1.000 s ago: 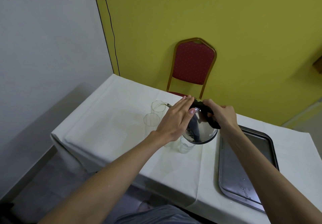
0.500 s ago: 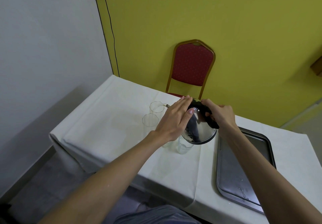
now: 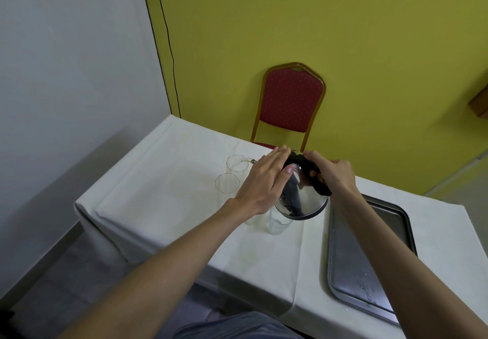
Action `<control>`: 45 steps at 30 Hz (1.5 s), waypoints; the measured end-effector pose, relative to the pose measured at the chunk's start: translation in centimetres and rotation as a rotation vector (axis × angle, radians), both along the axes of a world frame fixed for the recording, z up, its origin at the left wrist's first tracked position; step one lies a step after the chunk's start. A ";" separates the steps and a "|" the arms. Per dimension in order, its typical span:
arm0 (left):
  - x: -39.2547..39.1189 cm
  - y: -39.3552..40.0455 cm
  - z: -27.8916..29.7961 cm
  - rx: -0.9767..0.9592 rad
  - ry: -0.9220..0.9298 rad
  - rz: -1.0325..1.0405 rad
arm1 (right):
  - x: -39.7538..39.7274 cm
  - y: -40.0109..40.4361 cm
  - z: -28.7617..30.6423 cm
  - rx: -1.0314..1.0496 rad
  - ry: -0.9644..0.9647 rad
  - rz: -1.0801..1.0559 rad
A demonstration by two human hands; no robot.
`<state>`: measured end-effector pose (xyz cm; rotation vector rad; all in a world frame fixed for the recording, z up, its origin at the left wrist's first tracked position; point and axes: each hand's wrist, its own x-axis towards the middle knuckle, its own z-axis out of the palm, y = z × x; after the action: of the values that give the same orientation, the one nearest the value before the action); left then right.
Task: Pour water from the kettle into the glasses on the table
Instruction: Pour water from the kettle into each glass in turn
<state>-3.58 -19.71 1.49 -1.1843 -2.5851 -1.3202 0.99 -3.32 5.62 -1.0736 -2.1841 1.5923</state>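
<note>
A shiny steel kettle point(image 3: 303, 197) with a black handle is tilted to the left above the table. Its spout reaches over the rim of the far glass point(image 3: 237, 164). My right hand point(image 3: 334, 173) grips the black handle. My left hand point(image 3: 264, 180) lies flat, fingers together, against the kettle's lid and side. A second clear glass point(image 3: 227, 183) stands just in front of the far one. Another glass point(image 3: 278, 223) stands under the kettle's base, and one more beside it is mostly hidden by my left wrist.
A grey metal tray point(image 3: 369, 259) with a few water drops lies on the right of the white tablecloth point(image 3: 163, 180). A red chair point(image 3: 290, 103) stands behind the table against the yellow wall. The table's left edge drops to the floor.
Both hands and the kettle keep nearly the same pose over the far glass; the view has shifted only slightly.
</note>
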 end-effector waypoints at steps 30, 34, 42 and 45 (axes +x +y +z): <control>-0.2 -0.2 -0.3 -0.032 0.000 0.007 | -0.1 -0.2 0.3 -0.003 -0.015 0.011; -0.2 -0.2 -0.3 -0.021 -0.008 0.008 | -0.2 -0.1 0.3 -0.007 -0.019 0.015; -0.1 -0.2 -0.3 -0.014 -0.018 0.008 | -0.3 0.0 0.4 0.006 -0.027 0.016; 0.1 -0.1 -0.3 -0.012 -0.027 0.011 | -0.3 0.1 0.4 0.013 -0.032 0.016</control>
<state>-3.50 -19.85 1.19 -1.1612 -2.6175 -1.3296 0.66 -3.24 6.05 -1.0881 -2.2264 1.5758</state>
